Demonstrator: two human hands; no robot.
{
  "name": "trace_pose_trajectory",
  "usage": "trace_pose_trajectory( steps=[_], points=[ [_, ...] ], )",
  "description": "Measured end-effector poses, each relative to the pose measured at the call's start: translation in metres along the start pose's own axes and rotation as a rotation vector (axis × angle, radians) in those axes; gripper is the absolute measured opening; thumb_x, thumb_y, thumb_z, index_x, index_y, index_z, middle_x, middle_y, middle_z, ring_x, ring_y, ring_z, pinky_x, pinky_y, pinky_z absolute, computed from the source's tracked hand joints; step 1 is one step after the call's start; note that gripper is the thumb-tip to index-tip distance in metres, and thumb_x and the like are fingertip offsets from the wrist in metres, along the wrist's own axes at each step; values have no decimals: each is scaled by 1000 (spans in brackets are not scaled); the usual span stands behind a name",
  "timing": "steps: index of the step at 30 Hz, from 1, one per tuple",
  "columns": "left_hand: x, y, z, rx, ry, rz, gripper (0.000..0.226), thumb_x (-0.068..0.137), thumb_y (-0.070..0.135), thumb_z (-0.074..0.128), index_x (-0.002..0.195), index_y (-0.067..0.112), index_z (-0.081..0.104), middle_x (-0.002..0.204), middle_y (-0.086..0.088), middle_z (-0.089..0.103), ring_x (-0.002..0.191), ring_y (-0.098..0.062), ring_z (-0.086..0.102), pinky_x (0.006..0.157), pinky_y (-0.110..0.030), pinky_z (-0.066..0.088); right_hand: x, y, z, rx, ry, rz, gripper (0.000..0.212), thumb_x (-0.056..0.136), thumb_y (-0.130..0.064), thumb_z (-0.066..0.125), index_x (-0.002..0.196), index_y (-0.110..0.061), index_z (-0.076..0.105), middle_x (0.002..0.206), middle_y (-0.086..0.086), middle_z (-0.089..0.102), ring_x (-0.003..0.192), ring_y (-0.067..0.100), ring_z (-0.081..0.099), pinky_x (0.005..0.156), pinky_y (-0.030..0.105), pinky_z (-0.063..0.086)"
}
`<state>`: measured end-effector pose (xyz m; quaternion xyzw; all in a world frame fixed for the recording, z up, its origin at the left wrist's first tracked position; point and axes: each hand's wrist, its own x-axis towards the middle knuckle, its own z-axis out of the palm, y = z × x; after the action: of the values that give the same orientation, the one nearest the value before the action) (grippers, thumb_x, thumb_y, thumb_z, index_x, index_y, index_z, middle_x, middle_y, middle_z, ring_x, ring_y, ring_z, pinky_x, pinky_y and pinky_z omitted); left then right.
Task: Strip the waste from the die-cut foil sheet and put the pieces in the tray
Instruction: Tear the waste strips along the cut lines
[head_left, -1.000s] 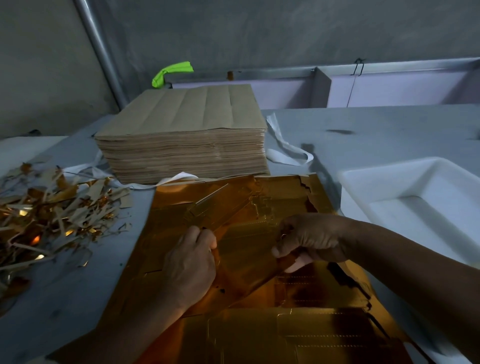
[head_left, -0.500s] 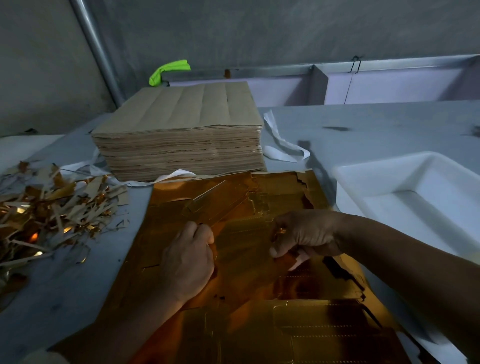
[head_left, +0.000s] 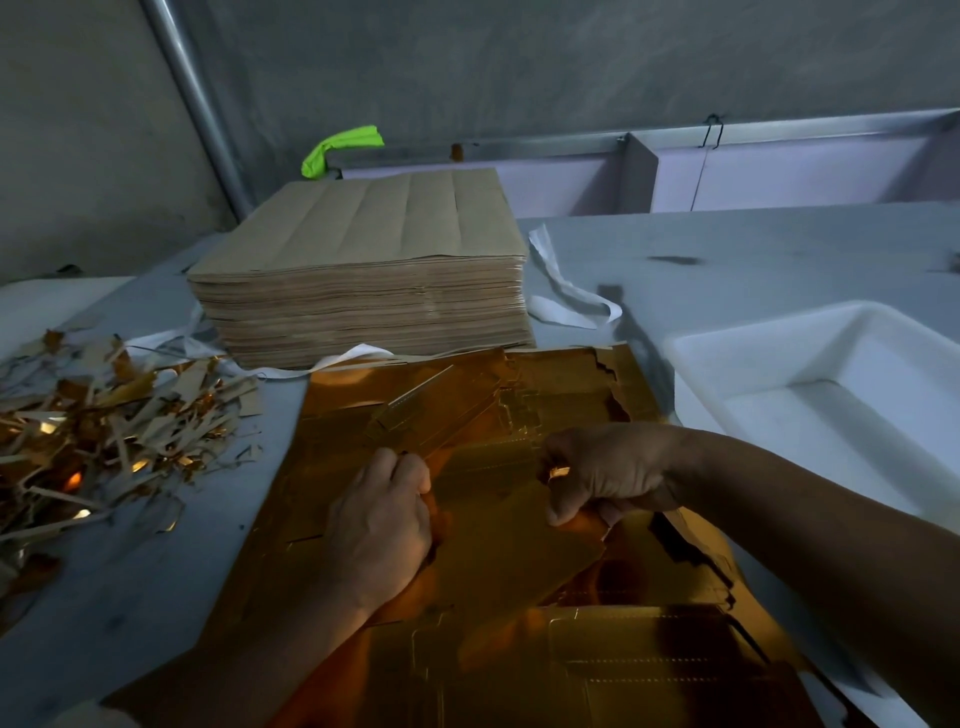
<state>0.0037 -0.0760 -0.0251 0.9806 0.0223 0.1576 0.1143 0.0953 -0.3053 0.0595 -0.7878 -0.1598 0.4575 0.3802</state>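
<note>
Dimly, grey table (head_left: 727, 249), concrete wall (head_left: 519, 62)

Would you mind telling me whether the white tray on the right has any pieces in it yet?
Empty, as far as shown: the white tray shows only its bare white floor and walls; its right part is out of frame.

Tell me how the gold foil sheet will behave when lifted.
The foil sheet probably flops: it already buckles between the left hand and right hand. Die-cut lines suggest it tears easily. Its glossy face likely slips in the grip.
</note>
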Motion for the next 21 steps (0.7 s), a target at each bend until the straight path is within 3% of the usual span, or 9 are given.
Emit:
trace_pose_trajectory(
  steps=[3, 6, 8, 10, 12, 14, 21],
  points=[
    [0, 0, 0, 18, -1, -7, 14, 97, 24, 40, 104, 30, 51, 94, 10, 39, 75, -2, 38, 58, -15, 26, -3, 1, -4, 9, -31, -2, 41, 85, 4, 67, 121, -11, 52, 112, 13, 61, 72, 15, 68, 51, 21, 52],
    [0, 0, 0, 30, -5, -14, 15, 97, 26, 40, 107, 30, 51, 96, 10, 38, 77, -2, 38, 58, -14, 24, -9, 4, -13, 34, -45, -21, 33, 85, 6, 64, 111, -12, 55, 93, 7, 64, 51, 4, 63, 42, 16, 45],
    [0, 0, 1, 42, -9, -16, 15, 97, 28, 40, 107, 32, 50, 96, 11, 38, 77, -2, 38, 59, -15, 25, -12, 8, -20, 13, -43, -32, 33, 84, 5, 65, 110, -14, 57, 83, 4, 64, 53, 9, 62, 43, 19, 44],
    [0, 1, 1, 42, -10, -13, 14, 96, 29, 42, 106, 32, 50, 96, 11, 38, 76, -2, 38, 58, -15, 25, -12, 11, -24, -12, -31, -31, 36, 82, 2, 68, 112, -15, 59, 87, 9, 65, 61, 16, 61, 49, 24, 45],
    [0, 1, 2, 44, -6, -25, 13, 96, 28, 44, 105, 32, 51, 95, 12, 37, 75, -2, 38, 57, -14, 24, -11, 13, -25, 4, -17, -42, 31, 80, 1, 67, 106, -15, 62, 95, 11, 67, 76, 23, 66, 62, 30, 50],
    [0, 2, 2, 49, -5, -37, 12, 95, 27, 45, 105, 32, 51, 95, 12, 37, 75, -2, 38, 57, -14, 24, -10, 13, -26, 4, -4, -61, 24, 80, -1, 65, 98, -16, 64, 97, 12, 67, 89, 31, 62, 73, 38, 45],
    [-1, 2, 0, 19, -12, -21, 12, 93, 23, 49, 102, 28, 54, 96, 9, 41, 77, -3, 42, 58, -16, 27, -13, 13, -28, 26, 105, -75, 16, 85, -5, 59, 95, -16, 64, 94, 8, 68, 82, 21, 65, 61, 25, 50]
  ],
)
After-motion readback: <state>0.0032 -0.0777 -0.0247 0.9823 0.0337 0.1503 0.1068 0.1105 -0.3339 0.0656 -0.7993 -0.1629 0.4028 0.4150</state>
